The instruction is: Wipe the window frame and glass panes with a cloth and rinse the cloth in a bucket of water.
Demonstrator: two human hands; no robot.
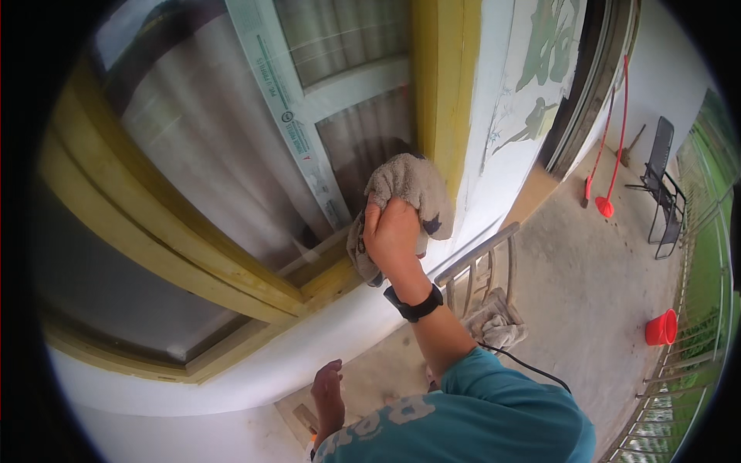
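My right hand, with a black watch on its wrist, grips a bunched beige terry cloth with dark patches. The cloth is pressed into the lower right corner of a window, against the yellow wooden frame. It hides that corner of the frame and part of the glass. Behind the glass hang pale curtains. A white PVC sash bar with printed film runs down beside the cloth. Lower down, apart from the wall, my left hand hangs with loosely bent fingers and nothing visible in it.
A wooden chair stands close by my right arm, with another crumpled cloth on its seat. Farther right are a red bucket by the railing, a folding lounge chair, and a red broom and dustpan near the doorway.
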